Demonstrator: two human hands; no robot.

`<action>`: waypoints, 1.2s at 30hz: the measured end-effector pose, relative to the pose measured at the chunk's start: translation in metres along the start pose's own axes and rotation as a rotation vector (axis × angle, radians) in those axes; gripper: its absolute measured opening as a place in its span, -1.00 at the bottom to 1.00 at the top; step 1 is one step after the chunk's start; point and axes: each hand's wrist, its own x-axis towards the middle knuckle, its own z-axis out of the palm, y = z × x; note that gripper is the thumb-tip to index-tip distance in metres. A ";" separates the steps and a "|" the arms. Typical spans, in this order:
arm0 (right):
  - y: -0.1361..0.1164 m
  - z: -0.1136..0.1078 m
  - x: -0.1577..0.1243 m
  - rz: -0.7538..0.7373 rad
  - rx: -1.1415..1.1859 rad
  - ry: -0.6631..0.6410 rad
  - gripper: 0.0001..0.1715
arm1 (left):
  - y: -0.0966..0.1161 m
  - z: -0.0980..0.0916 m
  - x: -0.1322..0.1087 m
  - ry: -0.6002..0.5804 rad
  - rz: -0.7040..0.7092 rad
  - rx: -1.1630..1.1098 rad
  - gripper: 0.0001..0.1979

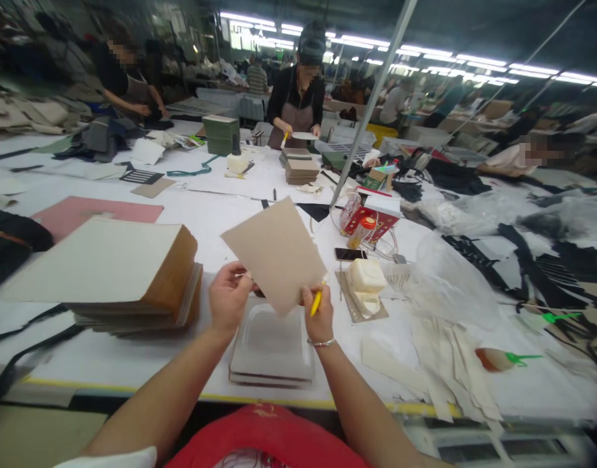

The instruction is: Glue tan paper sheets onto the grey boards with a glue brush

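- The tan board (273,250) is held up at a slant above a pale-topped stack (271,344) on the table (195,214).
- Its lower edge is pinched in the right hand's (320,311) grip, where a yellow tool (316,303) is also held.
- The left hand (228,298) is curled beside the board's left edge; whether anything is pinched by its grip cannot be told.

1. The tan board (276,257) hides the far end of the white stack (273,341).
2. The right hand (320,315) covers part of the yellow tool (316,303); its kind is unclear.
3. Whether the left hand (227,300) touches the tan board is unclear.
4. A dark bundle (15,239) runs off the left edge, the red apron (269,439) off the near one.
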 end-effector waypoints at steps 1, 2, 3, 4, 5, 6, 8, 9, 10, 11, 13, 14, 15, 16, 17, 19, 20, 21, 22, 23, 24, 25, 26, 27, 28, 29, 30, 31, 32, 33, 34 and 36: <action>0.001 -0.005 -0.005 -0.008 -0.035 0.054 -0.74 | -0.006 0.002 -0.014 -0.046 -0.086 -0.077 -0.74; 0.004 -0.011 -0.010 -0.015 -0.075 0.104 -0.73 | -0.013 0.003 -0.026 -0.095 -0.167 -0.137 -0.72; 0.009 -0.019 -0.016 -0.018 -0.117 0.131 -0.72 | -0.020 0.001 -0.035 -0.144 -0.247 -0.187 -0.68; 0.016 -0.028 -0.022 -0.015 -0.157 0.129 -0.72 | -0.028 -0.002 -0.042 -0.188 -0.325 -0.226 -0.63; 0.024 -0.038 -0.029 -0.007 -0.200 0.096 -0.72 | -0.036 -0.009 -0.047 -0.223 -0.399 -0.253 -0.59; 0.033 -0.047 -0.036 0.001 -0.248 0.035 -0.74 | -0.045 -0.017 -0.051 -0.244 -0.469 -0.260 -0.56; 0.051 -0.061 -0.053 0.022 -0.344 -0.118 -0.76 | -0.064 -0.038 -0.058 -0.257 -0.589 -0.194 -0.59; 0.059 -0.065 -0.061 0.033 -0.382 -0.190 -0.76 | -0.075 -0.049 -0.062 -0.268 -0.636 -0.126 -0.61; 0.068 -0.066 -0.069 0.045 -0.412 -0.248 -0.76 | -0.086 -0.059 -0.066 -0.290 -0.673 -0.047 -0.63; 0.075 -0.065 -0.076 0.058 -0.434 -0.290 -0.76 | -0.097 -0.069 -0.070 -0.320 -0.701 0.036 -0.64; 0.088 -0.057 -0.084 0.084 -0.465 -0.320 -0.74 | -0.118 -0.084 -0.078 -0.377 -0.713 0.205 -0.64; 0.094 -0.052 -0.086 0.098 -0.478 -0.317 -0.73 | -0.128 -0.090 -0.081 -0.393 -0.685 0.294 -0.64; 0.100 -0.045 -0.087 0.112 -0.493 -0.308 -0.71 | -0.136 -0.094 -0.082 -0.402 -0.635 0.388 -0.64; 0.105 -0.039 -0.086 0.125 -0.508 -0.297 -0.70 | -0.142 -0.097 -0.082 -0.405 -0.570 0.484 -0.63; 0.110 -0.032 -0.084 0.134 -0.522 -0.287 -0.68 | -0.148 -0.099 -0.080 -0.406 -0.501 0.572 -0.62; 0.118 -0.022 -0.079 0.144 -0.549 -0.284 -0.68 | -0.155 -0.100 -0.075 -0.405 -0.395 0.698 -0.61; 0.121 -0.018 -0.077 0.146 -0.563 -0.293 -0.69 | -0.158 -0.101 -0.073 -0.404 -0.368 0.736 -0.61; 0.124 -0.014 -0.074 0.149 -0.579 -0.306 -0.70 | -0.160 -0.101 -0.070 -0.401 -0.353 0.762 -0.61; 0.125 -0.012 -0.072 0.153 -0.597 -0.326 -0.72 | -0.162 -0.101 -0.067 -0.397 -0.346 0.778 -0.62; 0.126 -0.010 -0.071 0.159 -0.617 -0.346 -0.73 | -0.164 -0.101 -0.066 -0.392 -0.346 0.785 -0.63; 0.126 -0.008 -0.070 0.166 -0.641 -0.364 -0.75 | -0.166 -0.101 -0.064 -0.384 -0.355 0.788 -0.63; 0.126 -0.007 -0.069 0.173 -0.663 -0.377 -0.77 | -0.168 -0.101 -0.063 -0.377 -0.371 0.786 -0.64; 0.126 -0.006 -0.069 0.178 -0.682 -0.384 -0.78 | -0.171 -0.101 -0.063 -0.369 -0.388 0.783 -0.64; 0.126 -0.005 -0.068 0.182 -0.696 -0.386 -0.79 | -0.173 -0.101 -0.062 -0.362 -0.405 0.780 -0.65; 0.126 -0.005 -0.068 0.184 -0.702 -0.385 -0.79 | -0.175 -0.102 -0.062 -0.356 -0.418 0.776 -0.65; 0.126 -0.004 -0.068 0.185 -0.703 -0.382 -0.79 | -0.177 -0.102 -0.061 -0.353 -0.428 0.772 -0.65; 0.127 -0.004 -0.067 0.187 -0.699 -0.380 -0.79 | -0.179 -0.102 -0.061 -0.355 -0.434 0.768 -0.65; 0.128 -0.004 -0.067 0.190 -0.693 -0.378 -0.79 | -0.180 -0.103 -0.061 -0.360 -0.437 0.766 -0.65; 0.129 -0.005 -0.067 0.195 -0.687 -0.374 -0.79 | -0.182 -0.103 -0.060 -0.366 -0.438 0.767 -0.65; 0.130 -0.005 -0.066 0.200 -0.680 -0.369 -0.78 | -0.182 -0.103 -0.060 -0.373 -0.438 0.768 -0.65; 0.131 -0.005 -0.066 0.206 -0.675 -0.363 -0.78 | -0.183 -0.103 -0.060 -0.379 -0.437 0.771 -0.65; 0.132 -0.006 -0.066 0.217 -0.665 -0.355 -0.77 | -0.183 -0.103 -0.060 -0.385 -0.435 0.773 -0.65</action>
